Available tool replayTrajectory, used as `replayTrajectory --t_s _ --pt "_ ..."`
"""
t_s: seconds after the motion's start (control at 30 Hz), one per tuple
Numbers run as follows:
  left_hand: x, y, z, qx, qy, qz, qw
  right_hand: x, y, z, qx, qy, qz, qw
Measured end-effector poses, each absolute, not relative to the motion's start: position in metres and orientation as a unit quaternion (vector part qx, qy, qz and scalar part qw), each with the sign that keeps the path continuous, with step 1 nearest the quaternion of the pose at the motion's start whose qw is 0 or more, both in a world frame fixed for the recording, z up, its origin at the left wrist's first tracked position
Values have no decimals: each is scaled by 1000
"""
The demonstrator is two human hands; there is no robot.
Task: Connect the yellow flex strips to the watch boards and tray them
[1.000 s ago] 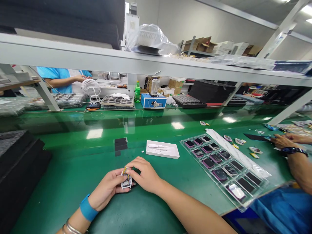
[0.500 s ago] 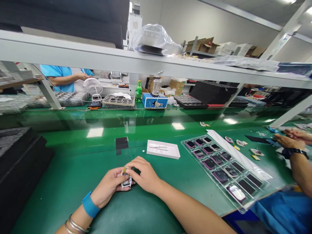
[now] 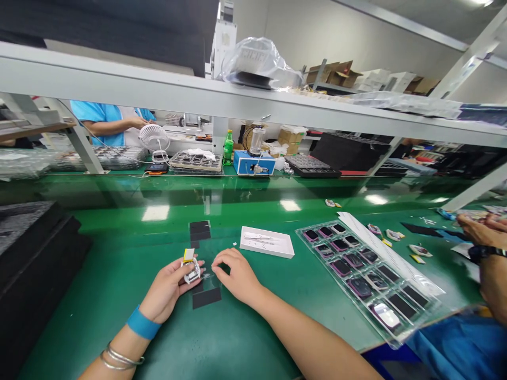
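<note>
My left hand [image 3: 170, 282] grips a small white watch case [image 3: 191, 272] between thumb and fingers, its open inside facing up. A yellow-edged battery [image 3: 189, 255] sticks out past the top of the case. To the right, my right hand [image 3: 237, 277] is apart from the case, thumb and forefinger tips brought together in a pinch. Whatever lies between those tips, if anything, is too small to make out. Between and below the hands runs a clear strip with black patches; one black patch [image 3: 206, 298] lies nearest me, and another black patch [image 3: 200, 230] farther off.
A white box lid [image 3: 285, 248] with tweezers lies beyond my right hand. On the right is a clear tray [image 3: 307, 244] of watch cases and screens. A co-worker's hand [image 3: 477, 229] is at far right. Black foam blocks [image 3: 43, 264] stand left; a shelf beam [image 3: 158, 95] crosses above.
My hands have separated: the left moved slightly left with the watch case, the right came off it. The battery now stands out from the case, and the lower black patch is uncovered.
</note>
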State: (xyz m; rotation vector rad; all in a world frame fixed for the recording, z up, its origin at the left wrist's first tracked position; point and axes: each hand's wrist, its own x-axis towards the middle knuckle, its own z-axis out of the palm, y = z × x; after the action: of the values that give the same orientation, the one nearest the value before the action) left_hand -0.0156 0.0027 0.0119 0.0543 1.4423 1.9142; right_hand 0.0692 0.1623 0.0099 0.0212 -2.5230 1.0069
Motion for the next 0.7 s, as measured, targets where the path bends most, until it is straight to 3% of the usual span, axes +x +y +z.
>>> replayTrajectory --t_s 0.27,0.7 --pt "-21 -2 11 13 562 750 348 59 140 -8 4 -943 300 141" --pt "-19 -4 19 30 566 741 359 57 131 -8 -35 -933 331 137"
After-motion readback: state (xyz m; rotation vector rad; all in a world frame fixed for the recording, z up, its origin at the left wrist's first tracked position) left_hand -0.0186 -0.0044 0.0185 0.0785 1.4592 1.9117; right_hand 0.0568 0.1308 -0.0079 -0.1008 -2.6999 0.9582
